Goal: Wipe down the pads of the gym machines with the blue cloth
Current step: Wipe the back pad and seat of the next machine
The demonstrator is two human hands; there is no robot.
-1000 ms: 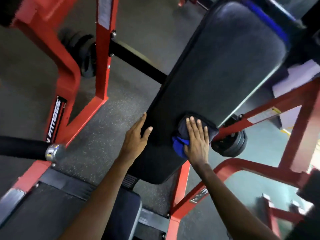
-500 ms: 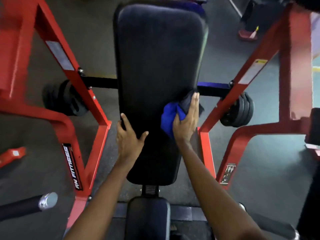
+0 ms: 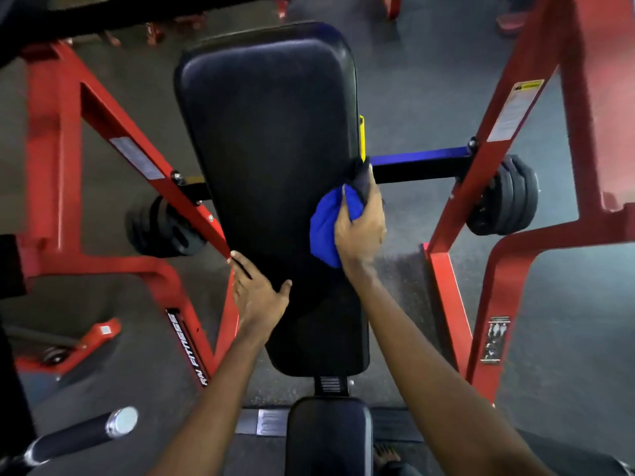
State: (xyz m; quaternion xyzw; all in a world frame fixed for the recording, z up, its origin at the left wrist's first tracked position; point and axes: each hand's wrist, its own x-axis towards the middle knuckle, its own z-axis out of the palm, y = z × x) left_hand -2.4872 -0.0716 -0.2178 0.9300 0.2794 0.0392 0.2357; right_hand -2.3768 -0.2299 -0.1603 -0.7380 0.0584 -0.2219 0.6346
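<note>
Two hands: both are on the bench's back pad (image 3: 271,149), one bracing and one wiping.
Left hand (image 3: 259,297): spread and holding nothing. My thumb is on the pad's face and my fingers lie fairly straight along its left edge, toward the near end.
Right hand (image 3: 360,228): my fingers are curled round the blue cloth and clamped on it, at the pad's right edge about halfway along.
Blue cloth (image 3: 324,228): bunched in my right hand and pressed to the pad's face just inside the right edge. A darker fold runs up under my fingertips toward the crossbar (image 3: 419,166).
Step in hand: I judge I am wiping the right edge of the back pad, mid-length.
Progress: I cannot tell from the surface which parts are already clean.
Next move: it calls for carrying the cloth to the far end and across to the left edge with flat, even pressure. My left hand must lift so the strip beneath it gets wiped.
Seat pad (image 3: 328,438): it sits beyond the back pad's near end with neither hand on it, and it will want the cloth too.
Watch for: the yellow tab (image 3: 361,135) on the right edge could snag the cloth. The red frame (image 3: 457,187) and weight plates (image 3: 505,197) stand near that side.
</note>
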